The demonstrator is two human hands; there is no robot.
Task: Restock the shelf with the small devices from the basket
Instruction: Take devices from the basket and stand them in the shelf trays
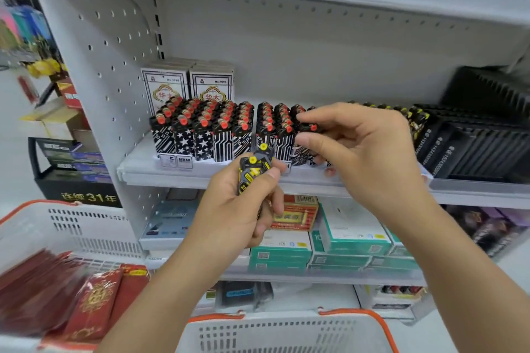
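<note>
Right hand (355, 152): thumb and forefinger pinching the red-capped top of one black-and-white lighter (307, 130), at the right-hand end of the red-capped rows. Other fingers (329, 170) curl down in front of the row, tips near the shelf lip. Whether this lighter is being seated or merely straightened cannot be told.

Left hand (243, 209): fingers wrapped round a small bunch of yellow-capped lighters (255, 165), thumb pressed across their front. At least two caps show above the fist. Long axis upright, tilted slightly right, caps uppermost. Held just below and to the left of the right-hand fingers, in front of the shelf edge, not touching the rows.

Red-capped rows (206, 132): standing upright on the middle shelf (149, 169), directly behind the left hand and to the left of the right-hand pinch. Packed close, with one narrow gap between blocks.

Yellow-capped row (413, 116): beyond the right hand, on its far side, mostly hidden by the wrist. Judged destination for the held bunch.

Deciding relation: the held lighters lie left of and below the right-hand fingers, while their matching stock lies right of them. Right hand is nearer that row; a hand-over, upright, seems the shorter route.

Black packs (459, 149): further right, stacked.

Basket (286, 332): white, orange-rimmed, below both forearms; contents out of sight.
</note>
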